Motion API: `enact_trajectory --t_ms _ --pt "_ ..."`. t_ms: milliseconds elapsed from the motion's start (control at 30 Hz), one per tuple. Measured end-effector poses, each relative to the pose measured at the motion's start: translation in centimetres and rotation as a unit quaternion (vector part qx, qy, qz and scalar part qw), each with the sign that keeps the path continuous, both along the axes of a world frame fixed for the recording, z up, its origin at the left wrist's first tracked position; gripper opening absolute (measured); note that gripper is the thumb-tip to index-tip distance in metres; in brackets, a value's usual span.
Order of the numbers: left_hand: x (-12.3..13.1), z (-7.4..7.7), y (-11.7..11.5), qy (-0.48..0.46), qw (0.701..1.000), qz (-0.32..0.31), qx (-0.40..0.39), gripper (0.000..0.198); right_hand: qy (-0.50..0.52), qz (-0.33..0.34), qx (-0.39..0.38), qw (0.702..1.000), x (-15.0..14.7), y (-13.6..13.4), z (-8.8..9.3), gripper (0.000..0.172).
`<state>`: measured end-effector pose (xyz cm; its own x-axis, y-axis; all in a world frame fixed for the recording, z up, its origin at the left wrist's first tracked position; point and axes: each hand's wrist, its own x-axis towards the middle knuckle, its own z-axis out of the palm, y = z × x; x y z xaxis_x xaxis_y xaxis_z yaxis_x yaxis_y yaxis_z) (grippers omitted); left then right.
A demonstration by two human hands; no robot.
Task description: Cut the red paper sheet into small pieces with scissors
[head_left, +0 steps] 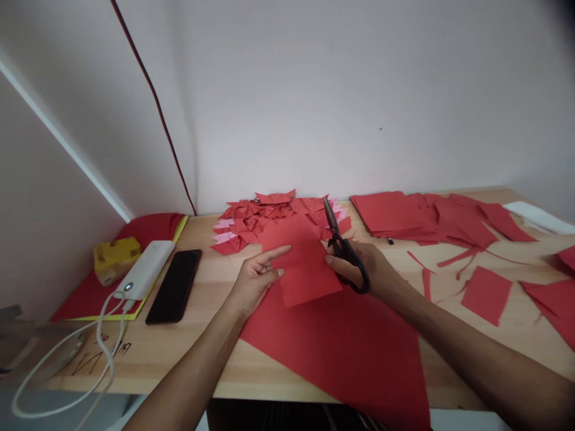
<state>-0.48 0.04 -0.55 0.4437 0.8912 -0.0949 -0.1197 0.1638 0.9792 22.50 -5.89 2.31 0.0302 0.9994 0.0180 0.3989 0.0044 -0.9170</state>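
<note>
A rectangular piece of red paper is held up in front of me. My left hand pinches its left edge, with the index finger stretched across the face and the thumb lower down. My right hand grips black-handled scissors beside the paper's right edge, and their blades point up and away from me. Right fingertips are close to that edge; whether they touch the paper is hard to make out. Beneath both hands a larger red sheet lies on the table and hangs over its front edge.
Folded red and pink paper shapes are heaped by the wall. Stacked red paper, offcut strips and a loose red square lie right. Left are a black phone, a white power bank with cable, and a yellow packet.
</note>
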Motion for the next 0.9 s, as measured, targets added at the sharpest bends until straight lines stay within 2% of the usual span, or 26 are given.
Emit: enact_trajectory --t_ms 200,267,400,500,667,833,900 --pt "0.1 0.2 -0.2 0.050 0.996 0.013 0.068 0.045 -0.036 -0.006 0.017 0.999 0.2 0.1 -0.1 0.025" --pt "0.4 0.3 -0.4 0.019 0.996 0.021 0.081 0.059 -0.052 -0.007 0.026 0.998 0.3 0.2 -0.2 0.027" --pt "0.9 0.9 -0.8 -0.119 0.991 0.012 0.056 0.105 -0.040 -0.006 0.005 0.999 0.8 0.6 -1.4 0.025" --pt "1.0 1.1 -0.9 -0.142 0.989 0.006 0.029 0.114 -0.016 -0.019 -0.021 0.999 1.3 1.1 -2.6 0.030" --pt "0.8 1.0 -0.9 -0.138 0.990 -0.016 -0.021 0.102 0.005 -0.050 -0.021 0.999 2.0 1.8 -3.6 0.029" --pt "1.0 0.6 -1.0 -0.124 0.991 -0.031 -0.030 0.057 -0.027 -0.047 -0.023 0.998 1.6 1.5 -2.9 0.029" --pt "1.1 0.4 -1.1 -0.134 0.990 -0.031 -0.041 0.048 -0.054 -0.040 -0.010 0.998 1.2 1.2 -2.2 0.027"
